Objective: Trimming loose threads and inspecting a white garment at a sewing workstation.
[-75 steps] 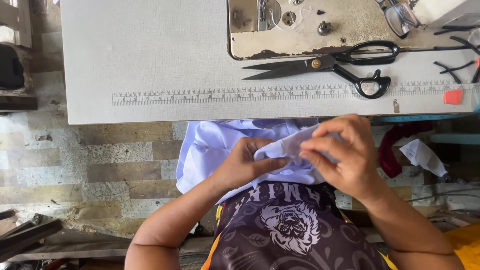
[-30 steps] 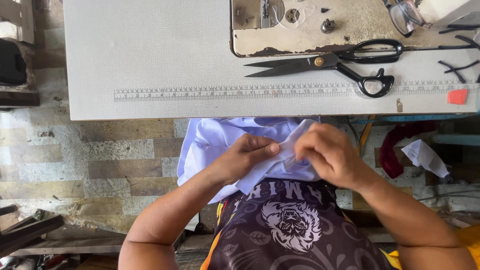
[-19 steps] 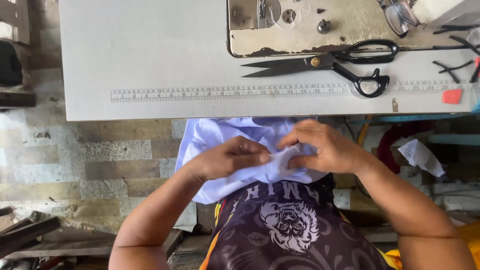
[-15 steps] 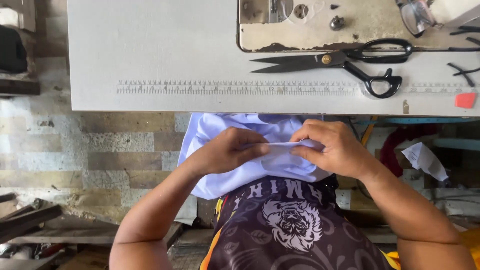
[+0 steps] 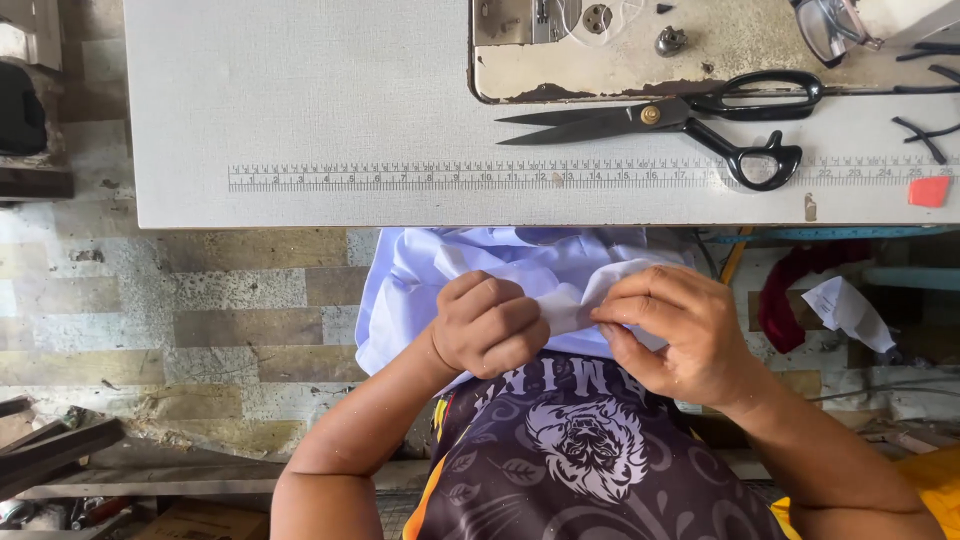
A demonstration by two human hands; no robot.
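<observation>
Grey and broad, the tabletop [image 5: 300, 100] is lying across the top of the view, and below its near edge, over the lap, a pale blue cloth [image 5: 520, 265] is hanging bunched. Both hands are closed on a small fold of it: the left hand [image 5: 488, 325] is curling into a loose fist around the fabric, while the right hand [image 5: 672, 335] is pinching the whiter edge between thumb and fingertips, the two hands nearly touching. Judging by the grip, a seam or corner is being worked or turned by the fingers, and the following move seems to be calling for a firm pinch on both sides while the fold is being drawn taut. Further out, black scissors [image 5: 690, 115] are resting on the tabletop above a printed ruler strip [image 5: 400, 176], beside the worn sewing-machine base [image 5: 620, 50]. Open tabletop is stretching to the left; the floor [image 5: 200, 300] is showing there below the edge.
</observation>
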